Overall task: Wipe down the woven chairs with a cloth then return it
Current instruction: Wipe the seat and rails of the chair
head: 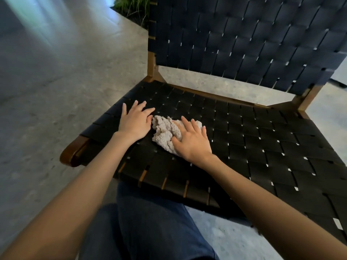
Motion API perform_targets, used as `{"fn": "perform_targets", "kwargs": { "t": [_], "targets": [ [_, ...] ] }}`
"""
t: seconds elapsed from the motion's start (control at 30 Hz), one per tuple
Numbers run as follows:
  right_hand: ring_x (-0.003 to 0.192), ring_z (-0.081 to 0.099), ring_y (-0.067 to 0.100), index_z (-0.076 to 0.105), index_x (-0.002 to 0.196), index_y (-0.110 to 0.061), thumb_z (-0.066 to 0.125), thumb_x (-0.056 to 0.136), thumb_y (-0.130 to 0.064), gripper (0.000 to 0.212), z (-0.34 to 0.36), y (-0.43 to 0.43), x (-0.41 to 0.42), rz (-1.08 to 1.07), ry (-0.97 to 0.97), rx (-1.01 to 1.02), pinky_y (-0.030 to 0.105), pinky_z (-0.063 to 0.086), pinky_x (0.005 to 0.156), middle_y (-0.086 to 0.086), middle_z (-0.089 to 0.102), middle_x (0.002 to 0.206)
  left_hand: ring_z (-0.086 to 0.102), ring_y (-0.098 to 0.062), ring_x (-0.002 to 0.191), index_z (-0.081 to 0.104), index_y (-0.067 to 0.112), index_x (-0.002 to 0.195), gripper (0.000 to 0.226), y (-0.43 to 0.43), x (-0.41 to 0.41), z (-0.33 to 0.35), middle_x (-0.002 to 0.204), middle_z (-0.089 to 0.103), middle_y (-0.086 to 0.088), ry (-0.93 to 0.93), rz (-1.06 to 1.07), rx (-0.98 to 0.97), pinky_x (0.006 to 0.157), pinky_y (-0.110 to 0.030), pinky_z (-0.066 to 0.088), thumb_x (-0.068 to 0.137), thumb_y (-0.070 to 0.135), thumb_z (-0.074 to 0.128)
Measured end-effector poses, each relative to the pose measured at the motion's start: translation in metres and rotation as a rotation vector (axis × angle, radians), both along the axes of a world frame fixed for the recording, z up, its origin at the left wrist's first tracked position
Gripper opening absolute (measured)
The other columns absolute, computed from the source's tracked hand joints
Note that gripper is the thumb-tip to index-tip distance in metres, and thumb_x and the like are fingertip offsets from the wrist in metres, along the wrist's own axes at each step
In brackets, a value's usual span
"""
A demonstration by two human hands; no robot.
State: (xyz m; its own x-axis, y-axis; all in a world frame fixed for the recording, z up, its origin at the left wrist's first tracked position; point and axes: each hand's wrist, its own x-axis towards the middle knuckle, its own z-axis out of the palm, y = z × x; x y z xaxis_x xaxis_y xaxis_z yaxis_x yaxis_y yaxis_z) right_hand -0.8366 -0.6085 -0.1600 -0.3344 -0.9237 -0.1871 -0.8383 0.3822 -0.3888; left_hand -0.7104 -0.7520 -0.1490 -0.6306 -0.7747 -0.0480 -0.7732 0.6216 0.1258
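Pressing down on the cloth (165, 132) w/ the right hand (193, 139), fingers straight & spread, palm covering the cloth's near-right part, thumb lying against its folds. Resting the left hand (136, 121) flat on the seat (244, 143) just beside the cloth's left edge, fingers spread, holding nothing; touching the cloth or not, can't tell. Both forearms reaching in bare from the bottom corners.

Lying crumpled, beige & fluffy, on the left-centre of the seat, approx. midway front to back. Nothing standing betw. hands and cloth; rest of the dark woven straps lying open to the right & behind.

Rising behind: the backrest (244, 38), same dark weave, w/ a gap betw. it and the seat showing floor. Edging the chair (281, 119): wood frame (72, 152), curved at front-left corner. Showing below the seat's front edge: jeans (150, 228). Stretching all round: grey speckled floor (47, 109). Poking in at top, left of the backrest: green plant (131, 6).

Counting: 2 hands, 1 cloth, 1 chair, 1 plant.
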Motion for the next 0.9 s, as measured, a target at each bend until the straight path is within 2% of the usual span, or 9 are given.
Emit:
{"fn": "perform_targets", "kwargs": {
  "t": [0.23, 0.4, 0.57, 0.7, 0.9],
  "targets": [
    [0.148, -0.007, 0.029, 0.01, 0.153, -0.029, 0.03, 0.099, -0.046, 0.06, -0.026, -0.055, -0.05, -0.15, 0.045, 0.005, 0.054, -0.007, 0.117, 0.002, 0.002, 0.162, 0.005, -0.022, 0.147, 0.025, 0.026, 0.148, 0.046, -0.01, -0.033, -0.011, 0.158, 0.016, -0.002, -0.059, -0.021, 0.025, 0.117, -0.05, 0.0, 0.102, 0.024, 0.029],
    [0.148, -0.006, 0.03, 0.014, 0.153, -0.031, 0.028, 0.098, -0.048, 0.059, -0.042, -0.098, -0.081, -0.194, 0.105, 0.012, 0.055, -0.007, 0.117, 0.003, 0.004, 0.162, 0.004, -0.023, 0.147, 0.022, 0.029, 0.149, 0.048, -0.014, -0.045, -0.024, 0.159, 0.013, -0.001, -0.081, -0.036, -0.057, 0.115, -0.053, -0.002, 0.102, 0.038, 0.023],
    [0.148, -0.002, 0.03, 0.02, 0.152, -0.026, 0.028, 0.098, -0.048, 0.058, -0.046, -0.132, -0.103, -0.202, 0.127, 0.01, 0.055, -0.004, 0.117, 0.003, 0.008, 0.162, 0.0, -0.024, 0.147, 0.018, 0.042, 0.147, 0.049, -0.015, -0.044, -0.031, 0.159, 0.009, 0.004, -0.115, -0.097, -0.087, 0.112, -0.058, -0.007, 0.099, 0.049, 0.02],
    [0.148, 0.003, 0.029, 0.027, 0.15, -0.02, 0.028, 0.098, -0.047, 0.058, -0.045, -0.143, -0.113, -0.253, 0.121, 0.019, 0.053, 0.0, 0.118, 0.004, 0.013, 0.161, -0.001, -0.018, 0.147, 0.019, 0.046, 0.145, 0.046, -0.017, -0.045, -0.032, 0.159, 0.01, 0.008, -0.107, -0.148, -0.053, 0.107, -0.063, -0.014, 0.099, 0.049, 0.02],
    [0.144, 0.014, 0.032, 0.035, 0.146, -0.019, 0.03, 0.097, -0.044, 0.056, -0.041, -0.128, -0.137, -0.368, 0.156, 0.057, 0.053, 0.008, 0.117, 0.007, 0.024, 0.157, 0.001, -0.017, 0.147, 0.021, 0.046, 0.144, 0.046, -0.017, -0.043, -0.032, 0.158, 0.012, 0.009, -0.081, -0.148, -0.043, 0.107, -0.063, -0.014, 0.099, 0.05, 0.022]
  ]
}}
